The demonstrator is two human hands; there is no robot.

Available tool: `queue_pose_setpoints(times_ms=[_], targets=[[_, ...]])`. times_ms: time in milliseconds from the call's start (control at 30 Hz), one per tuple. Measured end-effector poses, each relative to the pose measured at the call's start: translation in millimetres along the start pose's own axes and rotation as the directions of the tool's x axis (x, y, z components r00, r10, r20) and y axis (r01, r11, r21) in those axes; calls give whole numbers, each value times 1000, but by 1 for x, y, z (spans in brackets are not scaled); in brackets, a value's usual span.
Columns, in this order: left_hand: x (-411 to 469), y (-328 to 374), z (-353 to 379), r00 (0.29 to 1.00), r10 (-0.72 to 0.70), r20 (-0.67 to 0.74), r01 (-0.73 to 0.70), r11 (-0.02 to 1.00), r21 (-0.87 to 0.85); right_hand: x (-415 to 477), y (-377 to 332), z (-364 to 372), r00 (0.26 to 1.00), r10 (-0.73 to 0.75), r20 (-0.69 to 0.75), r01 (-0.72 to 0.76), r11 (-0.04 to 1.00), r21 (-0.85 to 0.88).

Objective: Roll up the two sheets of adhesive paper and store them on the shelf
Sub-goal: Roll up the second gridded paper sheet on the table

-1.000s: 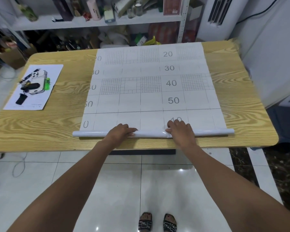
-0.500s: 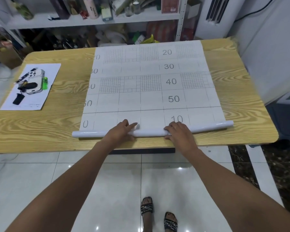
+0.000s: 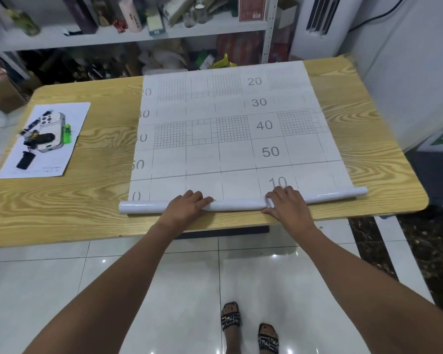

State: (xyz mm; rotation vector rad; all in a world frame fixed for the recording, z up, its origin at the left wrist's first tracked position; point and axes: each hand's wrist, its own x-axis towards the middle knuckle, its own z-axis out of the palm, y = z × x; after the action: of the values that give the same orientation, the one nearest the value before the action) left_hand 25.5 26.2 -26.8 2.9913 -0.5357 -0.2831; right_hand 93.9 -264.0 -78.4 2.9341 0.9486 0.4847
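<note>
Two hands, left (image 3: 187,206) and right (image 3: 287,204), on one paper roll (image 3: 237,204).

Both arms outstretched, left hand (image 3: 187,206) and right hand (image 3: 287,204) palms-down, fingers curled.

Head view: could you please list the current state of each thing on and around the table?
Adhesive paper: mostly flat, grid side up, far edge at the table's back.
Roll: thin, started at the near edge, slightly skewed.
Left hand: palm down on the roll.
Right hand: palm down on the roll.
Phone: lying on a white sheet.
Shelf: cluttered.
</note>
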Motion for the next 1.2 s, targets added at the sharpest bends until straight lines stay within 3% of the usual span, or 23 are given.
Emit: queue_pose_setpoints(times_ms=[233, 533, 800, 933, 1133, 1200], targets=[[-4, 4, 0, 1000, -18, 22, 17, 999, 37, -7, -1, -6, 996, 94, 14, -92, 992, -90], [-1, 15, -5, 997, -73, 33, 75, 995, -70, -10, 6, -7, 996, 90, 6, -91, 992, 88], [3, 12, -9, 998, -56, -5, 54, 982, -183, -8, 1, -11, 998, 1, -60, 8, 988, 152], [4, 19, -13, 981, -182, 63, 191, 964, -185, 0, 3, -11, 997, -9, -74, 28, 967, 254], [-4, 15, -10, 974, -215, 78, 227, 944, -240, 11, 7, -11, 998, -54, 40, 40, 955, 295], [-3, 12, -8, 989, -144, 24, 146, 975, -166, 12, 6, -8, 993, -61, 101, 30, 959, 281]])
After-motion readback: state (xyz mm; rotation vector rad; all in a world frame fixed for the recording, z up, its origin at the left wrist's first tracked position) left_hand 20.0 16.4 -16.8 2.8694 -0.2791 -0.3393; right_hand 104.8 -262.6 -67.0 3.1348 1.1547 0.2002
